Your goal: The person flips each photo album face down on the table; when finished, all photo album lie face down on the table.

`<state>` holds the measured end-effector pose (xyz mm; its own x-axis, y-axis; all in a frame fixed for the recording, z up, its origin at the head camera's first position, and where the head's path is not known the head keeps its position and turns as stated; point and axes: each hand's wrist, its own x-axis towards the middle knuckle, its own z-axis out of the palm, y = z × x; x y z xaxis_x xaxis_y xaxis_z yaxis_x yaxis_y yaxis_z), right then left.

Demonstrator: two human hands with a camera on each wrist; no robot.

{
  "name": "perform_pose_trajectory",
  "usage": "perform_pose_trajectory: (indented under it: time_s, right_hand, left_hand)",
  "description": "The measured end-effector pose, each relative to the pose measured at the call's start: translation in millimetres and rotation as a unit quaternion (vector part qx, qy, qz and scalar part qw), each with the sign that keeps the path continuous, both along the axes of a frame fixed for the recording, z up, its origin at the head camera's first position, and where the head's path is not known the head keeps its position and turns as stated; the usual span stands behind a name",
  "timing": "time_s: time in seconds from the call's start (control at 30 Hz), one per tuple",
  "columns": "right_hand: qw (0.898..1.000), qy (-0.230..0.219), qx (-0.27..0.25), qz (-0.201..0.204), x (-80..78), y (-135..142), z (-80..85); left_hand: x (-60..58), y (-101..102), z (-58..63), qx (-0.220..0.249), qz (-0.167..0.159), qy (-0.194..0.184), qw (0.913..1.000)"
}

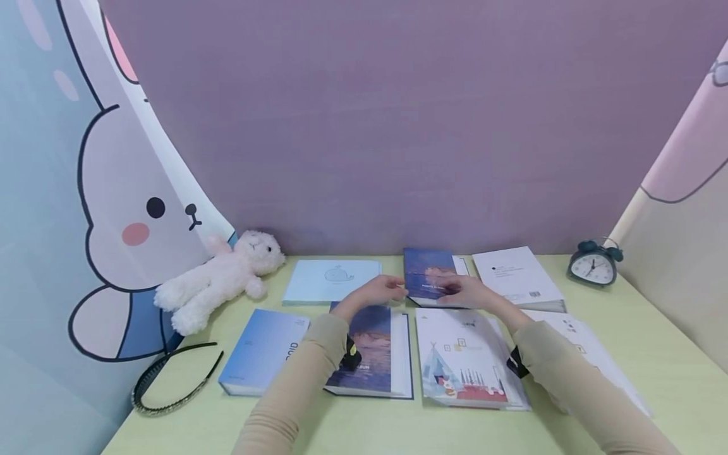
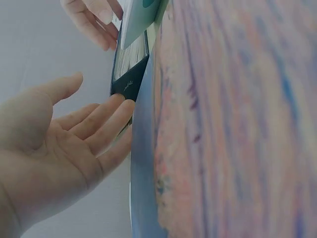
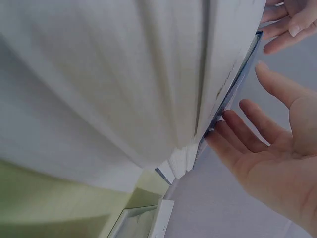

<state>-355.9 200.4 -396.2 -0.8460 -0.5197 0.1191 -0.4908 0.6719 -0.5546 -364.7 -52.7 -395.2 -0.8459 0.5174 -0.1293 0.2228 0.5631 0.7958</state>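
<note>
A dark blue photo album (image 1: 418, 268) with a sunset-over-water cover lies at the back middle of the table. Beside its left edge is my left hand (image 1: 378, 289), fingers relaxed; in the left wrist view its fingertips reach the lower corner of the album (image 2: 130, 82), and I cannot tell whether they touch. Over the album's right part my right hand (image 1: 471, 294) lies with loosely bent fingers, its fingertips at the cover in the right wrist view. Neither hand grips anything. In front are a matching sunset album (image 1: 372, 335) and a white album with a tent drawing (image 1: 457, 354).
A pale blue whale album (image 1: 309, 281) and a white album (image 1: 514, 275) flank the back one. A blue album (image 1: 264, 351) and another white album (image 1: 603, 360) lie in front. Around them are a plush toy (image 1: 224, 278), headband (image 1: 170, 404) and alarm clock (image 1: 593, 267).
</note>
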Motion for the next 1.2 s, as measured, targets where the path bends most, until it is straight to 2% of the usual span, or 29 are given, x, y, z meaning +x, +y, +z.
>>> perform_pose_trajectory:
  time_s: [0.2, 0.33, 0.43, 0.57, 0.7, 0.87, 1.03, 1.2]
  right_hand:
    - [1.000, -0.005, -0.002, 0.007, 0.9, 1.5, -2.0]
    - [1.000, 0.008, -0.005, 0.019, -1.8, 1.6, -4.7]
    - [1.000, 0.010, 0.003, -0.002, -1.6, 0.7, -5.1]
    - [0.998, -0.005, 0.026, -0.050, 0.9, 1.5, -6.0]
    - [0.998, -0.020, 0.028, -0.059, 2.4, 2.7, -7.4]
    - [0.997, -0.035, 0.005, -0.072, 2.8, 3.6, -7.0]
    - [0.996, -0.044, 0.000, -0.078, 2.2, 6.7, -4.6]
    - [0.998, -0.006, 0.002, -0.059, -2.0, 7.4, -3.2]
  left_hand:
    - [1.7, 0.6, 0.0, -0.013, -0.025, -0.002, 0.9996]
    - [3.6, -0.1, 2.1, -0.019, -0.040, -0.007, 0.9990]
    - [4.6, -0.8, 3.1, -0.022, -0.047, -0.014, 0.9986]
    - [5.0, -0.9, 2.3, -0.032, -0.049, -0.023, 0.9980]
    - [2.7, 1.1, 0.6, -0.045, -0.048, -0.027, 0.9975]
    - [-2.1, 4.1, 0.2, -0.046, -0.042, -0.038, 0.9973]
    - [-6.5, 6.1, 0.0, -0.020, -0.037, -0.048, 0.9980]
    - [-9.1, 8.6, 5.8, 0.029, -0.010, -0.053, 0.9981]
